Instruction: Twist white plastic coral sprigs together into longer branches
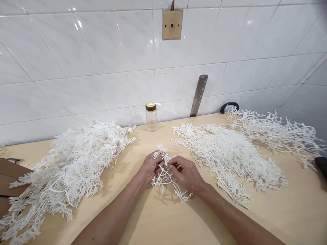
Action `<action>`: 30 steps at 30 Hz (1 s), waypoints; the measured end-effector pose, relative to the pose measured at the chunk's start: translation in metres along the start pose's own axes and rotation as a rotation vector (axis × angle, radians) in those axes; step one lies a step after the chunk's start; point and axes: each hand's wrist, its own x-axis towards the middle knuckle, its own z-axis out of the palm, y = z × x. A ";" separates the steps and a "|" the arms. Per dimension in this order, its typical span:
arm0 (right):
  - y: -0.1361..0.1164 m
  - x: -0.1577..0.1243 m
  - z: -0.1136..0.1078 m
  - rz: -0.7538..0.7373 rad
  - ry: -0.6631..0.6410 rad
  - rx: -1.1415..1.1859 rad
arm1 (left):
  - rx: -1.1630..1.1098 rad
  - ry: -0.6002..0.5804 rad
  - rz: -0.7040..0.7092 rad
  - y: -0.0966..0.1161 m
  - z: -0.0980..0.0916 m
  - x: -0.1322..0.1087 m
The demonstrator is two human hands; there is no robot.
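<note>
Near the middle of the table, a white branching plastic sprig (163,175) hangs between my hands, its thin stems drooping below my fingers. My left hand (150,166) is closed around its upper part, where small spiky tips stick out above the fingers. From the other side my right hand (186,172) pinches the sprig with thumb and forefinger. The exact grip points are partly hidden by the fingers. A large heap of white sprigs (84,163) lies to the left of my hands. Another pile of white pieces (227,149) lies to the right.
A looser tangle of white branches (278,132) sits at the far right. Against the tiled wall (102,51) stand a clear bottle (152,119) with a dark and yellow lid and a leaning metal strip (199,95). A brown box (14,183) is at the left edge.
</note>
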 end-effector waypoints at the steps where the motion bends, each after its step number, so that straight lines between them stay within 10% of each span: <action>1: 0.000 0.001 -0.003 0.010 0.021 0.003 | -0.001 0.000 0.007 -0.001 -0.001 0.001; 7: -0.001 0.005 -0.015 -0.109 0.224 -0.078 | -0.006 0.063 -0.029 0.001 0.000 -0.001; 30: -0.005 0.006 0.003 -0.164 0.180 -0.306 | -0.027 0.082 0.011 -0.002 0.009 0.000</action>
